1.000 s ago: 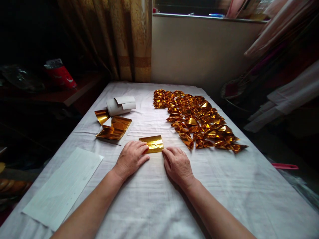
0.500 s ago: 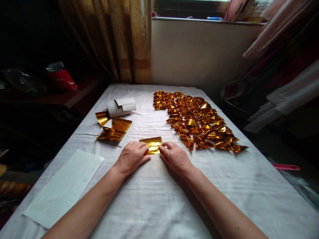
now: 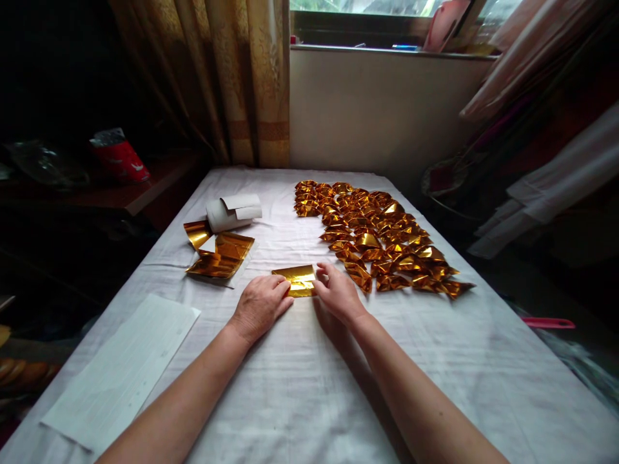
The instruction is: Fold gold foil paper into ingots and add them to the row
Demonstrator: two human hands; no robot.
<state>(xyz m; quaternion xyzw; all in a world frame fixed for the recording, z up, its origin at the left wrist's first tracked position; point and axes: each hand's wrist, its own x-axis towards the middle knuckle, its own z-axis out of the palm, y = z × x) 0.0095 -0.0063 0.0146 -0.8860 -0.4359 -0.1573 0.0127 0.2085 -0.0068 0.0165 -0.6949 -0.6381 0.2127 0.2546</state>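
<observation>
Obs.: the person stands at a table covered with a white cloth (image 3: 300, 386), both forearms stretched out over it.

Left hand (image 3: 261, 304): lies palm down on the cloth, fingers flat and together, fingertips pressing on the left edge of a gold foil sheet (image 3: 300, 281). Not clamped around it; it pins the sheet down.

Right hand (image 3: 336, 291): at the sheet's right edge, wrist raised, fingers curled. Thumb and fingertips meet the foil edge; whether they pinch it or only touch it, I cannot tell.

The foil sheet lies on the cloth between the two hands, near the middle of the table, its long side running left to right, with a crease showing across its surface.

Surroundings:
- Right of the sheet and beyond it, a wide spread of folded gold pieces (image 3: 377, 238) in rough rows; its nearest pieces lie just beside the right hand.
- Left and further back, a small stack of flat gold sheets (image 3: 220, 254), slightly curled.
- Just behind that stack, a white paper roll (image 3: 232, 211) on its side.
- Near the left table edge, a white paper sheet (image 3: 120, 367), lying flat, well apart from the hands.
- Behind the table, a patterned curtain (image 3: 242, 84) and a window sill (image 3: 387, 51).
</observation>
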